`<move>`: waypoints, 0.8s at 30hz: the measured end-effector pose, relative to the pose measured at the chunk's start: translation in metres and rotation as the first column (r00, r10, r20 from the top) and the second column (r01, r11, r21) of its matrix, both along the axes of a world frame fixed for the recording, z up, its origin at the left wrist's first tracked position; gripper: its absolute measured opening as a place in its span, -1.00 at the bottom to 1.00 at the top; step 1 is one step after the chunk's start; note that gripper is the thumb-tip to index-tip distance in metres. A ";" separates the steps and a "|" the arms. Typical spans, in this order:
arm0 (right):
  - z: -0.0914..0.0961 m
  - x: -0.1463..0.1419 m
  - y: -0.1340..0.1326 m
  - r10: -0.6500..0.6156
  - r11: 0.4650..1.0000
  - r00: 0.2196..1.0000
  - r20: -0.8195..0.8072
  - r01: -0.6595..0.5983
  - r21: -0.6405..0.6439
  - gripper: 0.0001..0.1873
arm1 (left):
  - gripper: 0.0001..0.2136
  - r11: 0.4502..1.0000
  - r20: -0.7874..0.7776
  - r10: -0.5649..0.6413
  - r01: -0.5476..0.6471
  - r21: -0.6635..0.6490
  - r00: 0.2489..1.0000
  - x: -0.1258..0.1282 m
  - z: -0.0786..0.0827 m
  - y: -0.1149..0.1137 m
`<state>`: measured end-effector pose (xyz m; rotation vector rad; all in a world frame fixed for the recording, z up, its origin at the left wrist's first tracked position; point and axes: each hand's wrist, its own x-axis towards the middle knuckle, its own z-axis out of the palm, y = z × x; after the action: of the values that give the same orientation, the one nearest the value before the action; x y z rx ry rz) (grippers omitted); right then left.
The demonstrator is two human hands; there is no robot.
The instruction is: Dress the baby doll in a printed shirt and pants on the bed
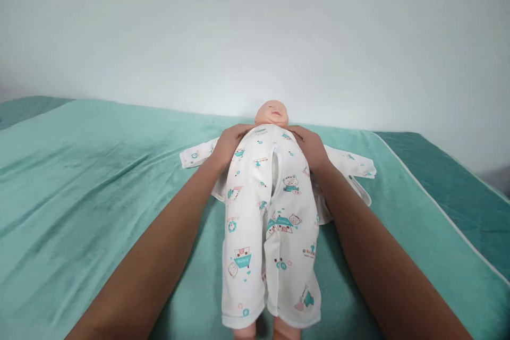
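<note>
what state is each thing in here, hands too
doll: on its back, face up
trousers: worn, pulled up high
shirt: partly hidden, sleeves spread wide
sheet: laid out, creased
left hand: at trousers' side, grip unclear
right hand: at trousers' other side, grip unclear

A doll (271,113) lies face up on a green sheet (99,186), feet nearest, in white trousers (292,207) (printed with little bears). The left hand (231,143) and right hand (309,144) touch its sides; a white shirt (353,163) spreads beneath, sleeves outstretched.
</note>
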<state>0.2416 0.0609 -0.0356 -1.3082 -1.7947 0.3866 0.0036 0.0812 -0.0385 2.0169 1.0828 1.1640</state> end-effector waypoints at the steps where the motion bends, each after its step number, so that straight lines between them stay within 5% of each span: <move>1: 0.000 0.001 -0.004 0.002 1.000 0.999 0.032 -0.001 -0.014 -0.64 | -0.66 0.999 -0.050 -0.006 0.008 0.050 0.999 -0.002 -0.001 -0.004; 7: -0.006 0.007 -0.030 -0.042 0.999 0.994 0.105 0.042 0.002 -0.55 | -0.56 0.974 -0.298 0.145 -0.083 0.210 0.943 -0.016 -0.016 -0.019; 12: -0.014 0.009 -0.051 0.056 0.995 0.991 0.124 -0.066 0.073 -0.53 | -0.51 0.962 -0.393 0.229 -0.146 0.230 0.890 -0.025 -0.031 -0.027; 16: -0.021 0.007 -0.063 -0.114 0.989 0.993 0.018 0.112 0.098 -0.60 | -0.52 0.966 -0.348 0.200 -0.125 0.227 0.916 -0.027 -0.035 -0.035; 20: -0.019 0.003 -0.070 -0.313 0.950 0.946 -0.087 0.311 -0.039 -0.70 | -0.53 0.966 -0.259 0.179 -0.120 0.227 0.949 -0.024 -0.035 -0.050; 24: -0.010 0.003 -0.072 -0.322 0.916 0.946 -0.026 0.305 -0.262 -0.72 | -0.58 0.929 -0.254 0.307 -0.231 0.289 0.917 -0.015 -0.029 -0.069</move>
<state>0.2444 -0.0107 -0.0455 -1.7123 -1.4776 0.4877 -0.0109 0.0119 -0.0674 2.3527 1.4657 1.2135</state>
